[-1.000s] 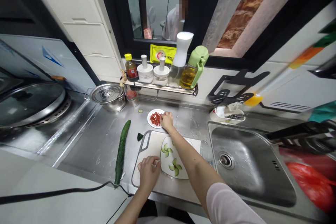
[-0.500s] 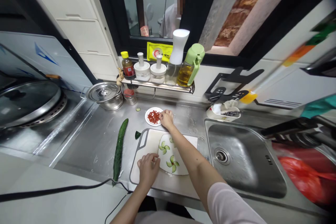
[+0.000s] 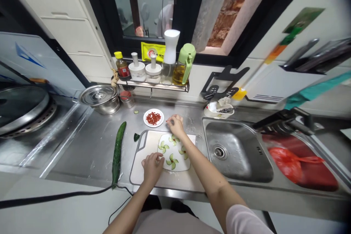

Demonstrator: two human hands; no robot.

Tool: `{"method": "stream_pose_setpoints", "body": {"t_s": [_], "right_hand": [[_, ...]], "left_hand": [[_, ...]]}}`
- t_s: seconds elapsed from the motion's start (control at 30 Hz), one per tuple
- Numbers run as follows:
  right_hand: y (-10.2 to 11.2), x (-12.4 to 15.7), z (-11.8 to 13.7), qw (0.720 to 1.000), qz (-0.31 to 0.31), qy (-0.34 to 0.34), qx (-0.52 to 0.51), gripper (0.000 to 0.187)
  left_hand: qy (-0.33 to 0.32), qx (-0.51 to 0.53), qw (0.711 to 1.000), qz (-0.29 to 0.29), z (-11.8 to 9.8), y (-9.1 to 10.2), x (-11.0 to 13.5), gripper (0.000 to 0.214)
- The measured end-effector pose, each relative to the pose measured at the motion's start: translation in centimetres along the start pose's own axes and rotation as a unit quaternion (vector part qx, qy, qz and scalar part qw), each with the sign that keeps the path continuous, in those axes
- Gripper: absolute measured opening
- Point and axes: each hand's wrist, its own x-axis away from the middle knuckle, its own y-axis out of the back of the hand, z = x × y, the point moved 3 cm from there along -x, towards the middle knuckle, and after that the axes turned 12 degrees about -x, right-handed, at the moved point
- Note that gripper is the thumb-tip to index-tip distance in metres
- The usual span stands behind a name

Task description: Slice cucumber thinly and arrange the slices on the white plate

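Right hand [image 3: 175, 125] is stretched out past the plate [image 3: 179, 165], fingertips pinched together just beside the dish of red bits [image 3: 153, 118]. Can't tell if they hold anything. Left hand [image 3: 151, 165] sits loosely curled on the cutting board [image 3: 138, 175], tips touching the plate rim. The yellow packet [image 3: 148, 52] has print too small to read. Steel counter [image 3: 87, 150], sink [image 3: 236, 161] to the right.

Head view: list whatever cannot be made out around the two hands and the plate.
- right hand: the fingertips are too small to tell whether they pinch anything.
- plate: the near-left rim is hidden under the left hand, and the right forearm crosses its right side.
- small dish: its red bits are too small to identify.
- brown bottle: the label is too small to read.
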Motion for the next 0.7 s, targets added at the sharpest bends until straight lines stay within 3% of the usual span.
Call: {"method": "stream_pose_setpoints", "body": {"t_s": [0.17, 0.33, 0.5, 0.7], "right_hand": [[2.2, 3.3, -0.9, 0.999, -0.024, -0.015, -0.020, 0.013], [3.0, 6.3, -0.9, 0.999, -0.037, -0.007, -0.036, 0.014], [2.5, 9.6, -0.6, 0.999, -0.024, -0.011, -0.039, 0.012], [0.5, 13.0, -0.8, 1.000, 0.013, -0.026, -0.003, 0.012]], "left_hand": [[0.004, 0.002, 0.999, -0.035, -0.4, 0.5, -1.6, 0.018], [0.002, 0.013, 0.998, -0.054, -1.4, 1.0, -3.8, 0.018], [-0.007, 0.017, 0.999, -0.051, -1.9, 1.1, -5.3, 0.018], [0.000, 0.002, 0.999, -0.046, -0.6, 1.0, -6.2, 0.017]]}}
